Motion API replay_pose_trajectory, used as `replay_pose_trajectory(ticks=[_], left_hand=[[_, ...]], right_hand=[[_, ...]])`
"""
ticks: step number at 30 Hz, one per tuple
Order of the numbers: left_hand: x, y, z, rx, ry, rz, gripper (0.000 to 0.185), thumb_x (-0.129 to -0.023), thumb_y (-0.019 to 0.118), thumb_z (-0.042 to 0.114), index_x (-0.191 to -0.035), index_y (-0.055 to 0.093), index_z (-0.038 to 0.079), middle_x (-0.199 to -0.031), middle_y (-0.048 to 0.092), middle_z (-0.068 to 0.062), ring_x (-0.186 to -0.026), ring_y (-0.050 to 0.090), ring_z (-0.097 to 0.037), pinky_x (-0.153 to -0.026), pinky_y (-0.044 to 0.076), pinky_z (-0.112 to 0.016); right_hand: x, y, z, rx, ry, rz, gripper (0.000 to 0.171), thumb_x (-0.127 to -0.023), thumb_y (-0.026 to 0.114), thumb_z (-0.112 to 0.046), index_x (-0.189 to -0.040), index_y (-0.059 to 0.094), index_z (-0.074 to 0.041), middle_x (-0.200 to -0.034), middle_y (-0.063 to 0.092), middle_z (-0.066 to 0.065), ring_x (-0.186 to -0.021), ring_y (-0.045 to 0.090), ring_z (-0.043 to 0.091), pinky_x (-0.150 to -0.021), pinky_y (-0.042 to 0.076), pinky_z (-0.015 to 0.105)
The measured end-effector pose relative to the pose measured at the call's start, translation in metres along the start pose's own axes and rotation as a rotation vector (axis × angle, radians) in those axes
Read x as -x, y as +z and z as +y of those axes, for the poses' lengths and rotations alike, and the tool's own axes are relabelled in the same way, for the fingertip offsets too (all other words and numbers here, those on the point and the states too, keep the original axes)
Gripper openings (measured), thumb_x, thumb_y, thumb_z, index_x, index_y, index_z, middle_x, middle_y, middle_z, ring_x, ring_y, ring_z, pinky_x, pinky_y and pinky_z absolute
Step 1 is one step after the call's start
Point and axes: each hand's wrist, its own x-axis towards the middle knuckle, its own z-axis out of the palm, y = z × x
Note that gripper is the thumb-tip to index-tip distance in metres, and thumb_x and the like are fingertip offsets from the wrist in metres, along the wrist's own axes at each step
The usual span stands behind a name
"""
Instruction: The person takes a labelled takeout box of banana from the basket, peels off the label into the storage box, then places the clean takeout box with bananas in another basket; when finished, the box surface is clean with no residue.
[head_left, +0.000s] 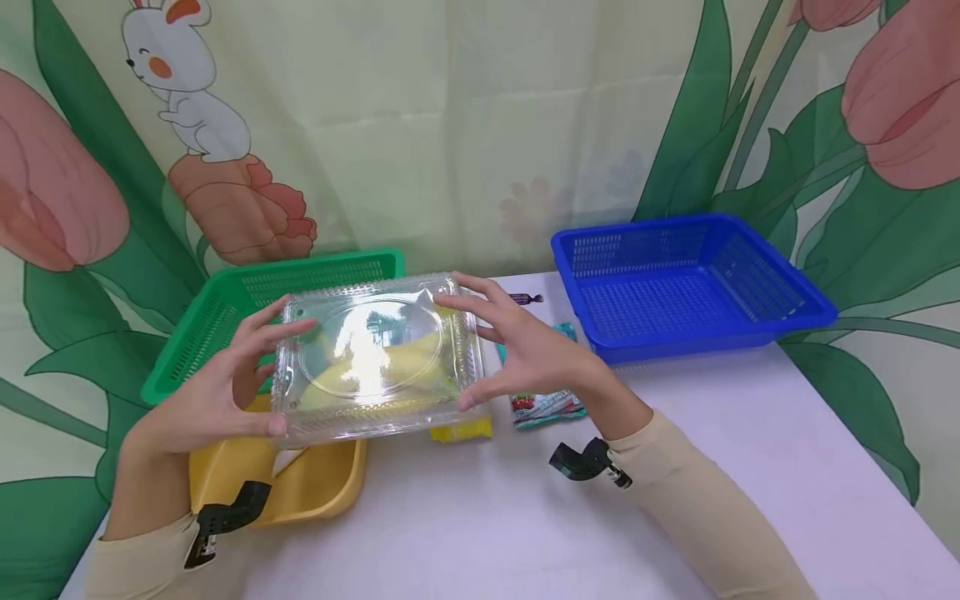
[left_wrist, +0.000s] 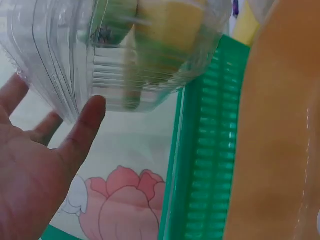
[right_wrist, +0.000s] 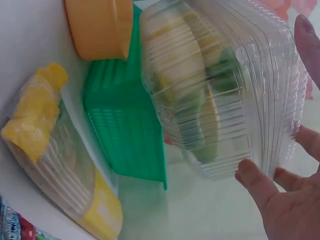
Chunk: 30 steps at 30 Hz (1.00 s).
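Observation:
A clear plastic clamshell box [head_left: 375, 358] with a yellow banana [head_left: 408, 354] inside is held lid up above the table's left side. My left hand [head_left: 276, 367] grips its left end, thumb at the front corner and fingers spread along the back. My right hand [head_left: 454, 352] grips the right end the same way. The left wrist view has the box [left_wrist: 115, 55] above my left hand [left_wrist: 52, 112], the thumb touching its ribbed wall. In the right wrist view the box [right_wrist: 225, 85] sits between the thumb and fingers of my right hand [right_wrist: 277, 152].
Under the box lie a yellow tray [head_left: 315, 483] and a green basket [head_left: 225, 308]. A yellow packet [head_left: 461, 429] and a red-and-teal snack packet [head_left: 547, 406] lie on the white table [head_left: 487, 517]. A blue basket [head_left: 675, 283] stands at the back right, with a small wrapped candy [head_left: 525, 297] beside it.

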Motion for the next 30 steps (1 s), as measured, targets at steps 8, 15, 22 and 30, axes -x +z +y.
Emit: replay_pose_trajectory(ticks=[8, 15, 22, 30], left_hand=[[-0.002, -0.019, 0.006, -0.117, -0.041, 0.095, 0.098, -0.078, 0.076, -0.019, -0.161, 0.032, 0.009, -0.172, -0.002, 0.000, -0.151, 0.019, -0.016, -0.105, 0.031, -0.008], [-0.001, -0.026, 0.003, -0.070, 0.023, 0.256, 0.087, -0.080, 0.070, -0.023, -0.157, 0.039, 0.004, -0.171, 0.011, -0.005, -0.151, 0.024, -0.014, -0.105, 0.033, -0.011], [0.000, -0.032, -0.008, 0.066, 0.031, 0.335, 0.079, -0.087, 0.061, -0.023, -0.157, 0.039, 0.005, -0.171, 0.015, -0.005, -0.148, 0.023, -0.020, -0.103, 0.035, -0.014], [0.002, -0.048, -0.016, -0.091, -0.152, 0.432, 0.073, -0.094, 0.066, -0.007, -0.158, 0.040, 0.018, -0.170, 0.018, 0.005, -0.151, 0.024, -0.024, -0.094, 0.045, -0.008]], right_hand=[[-0.029, 0.000, 0.005, 0.001, -0.036, 0.017, 0.103, -0.071, 0.096, -0.038, -0.158, 0.040, -0.030, -0.170, 0.010, -0.009, -0.155, 0.022, 0.017, -0.115, 0.041, 0.040], [-0.057, 0.002, 0.018, -0.169, 0.001, -0.004, 0.100, -0.076, 0.093, -0.013, -0.159, 0.038, -0.025, -0.170, 0.008, -0.008, -0.155, 0.023, 0.019, -0.118, 0.038, 0.036], [-0.079, 0.007, 0.019, -0.184, 0.020, 0.000, 0.100, -0.078, 0.092, -0.017, -0.160, 0.036, -0.027, -0.171, 0.007, -0.006, -0.150, 0.030, 0.027, -0.115, 0.041, 0.031], [-0.105, 0.018, 0.015, -0.135, -0.005, 0.002, 0.097, -0.075, 0.094, -0.021, -0.157, 0.041, -0.021, -0.170, 0.008, 0.001, -0.154, 0.022, 0.019, -0.115, 0.042, 0.037]])
